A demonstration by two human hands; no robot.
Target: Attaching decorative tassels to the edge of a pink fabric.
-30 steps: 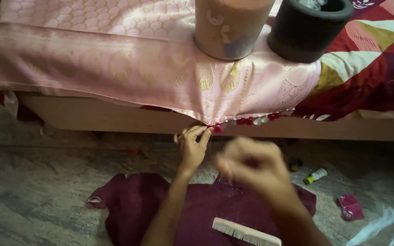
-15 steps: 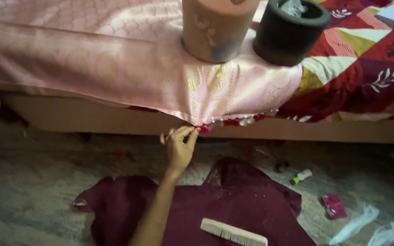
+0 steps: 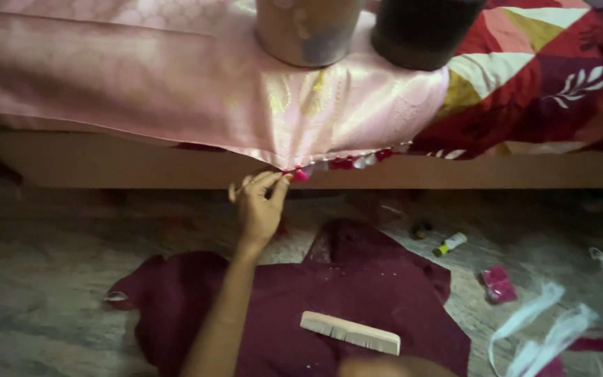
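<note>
Below the bed's edge, one left hand [image 3: 259, 206] reaches up to the hem of the pink cloth [image 3: 197, 91], its fingers [image 3: 268, 183] pinched narrow on the hem beside a small red tassel [image 3: 300, 175]. Whether a needle sits between them cannot be told. One row of red and pale tassels [image 3: 357, 161] runs left to right along the hem, rising slightly toward the right. The cloth drapes over the bed [image 3: 455, 171], its long axis lying across the view. Two round containers stand on the bed: one tan [image 3: 307, 31], one black [image 3: 423, 31], just beside each other. One patterned red bedcover [image 3: 546, 91] lies at right. On the floor [image 3: 36, 293] lie one maroon garment [image 3: 301, 300], one pale comb [image 3: 350, 333] resting on it with its long axis tilted down to the right, one small tube with a yellow band [image 3: 449, 244], one pink packet [image 3: 498, 285] and white strips [image 3: 546, 328]. The right hand [image 3: 396, 366] shows only as a blurred sliver at the bottom edge; its fingers cannot be judged.
</note>
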